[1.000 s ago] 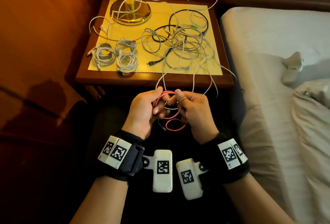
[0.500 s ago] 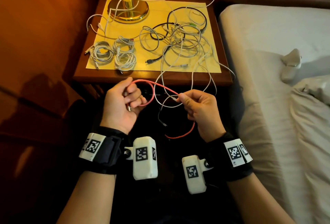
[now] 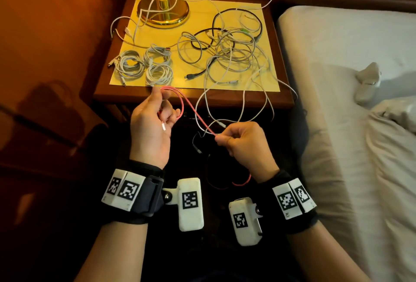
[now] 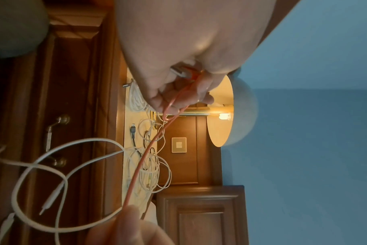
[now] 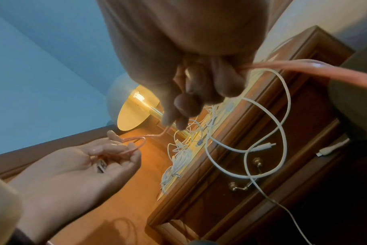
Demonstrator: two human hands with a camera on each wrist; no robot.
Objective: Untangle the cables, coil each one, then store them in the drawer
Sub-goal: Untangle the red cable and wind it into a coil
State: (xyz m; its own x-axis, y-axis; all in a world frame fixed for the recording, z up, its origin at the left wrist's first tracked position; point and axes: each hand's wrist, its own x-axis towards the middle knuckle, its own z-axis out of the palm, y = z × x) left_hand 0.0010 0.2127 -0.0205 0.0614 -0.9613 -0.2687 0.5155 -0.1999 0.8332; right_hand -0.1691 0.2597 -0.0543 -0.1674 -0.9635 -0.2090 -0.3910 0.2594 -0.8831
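Note:
A pink cable runs between my two hands in front of the nightstand. My left hand holds a small loop of it, with its metal plug lying in the palm. My right hand pinches the same pink cable lower down, and the rest trails down past the wrist. Three coiled white cables lie at the nightstand's front left. A tangle of white and black cables covers its right half, with white loops hanging over the drawer front.
A brass lamp base stands at the back of the nightstand on a yellow mat. The drawer front with brass handles is closed. A bed lies close on the right, a wooden wall panel on the left.
My hands have drawn apart: the left rose up and left toward the nightstand edge with a loop of pink cable, and the right slid down along the cable.

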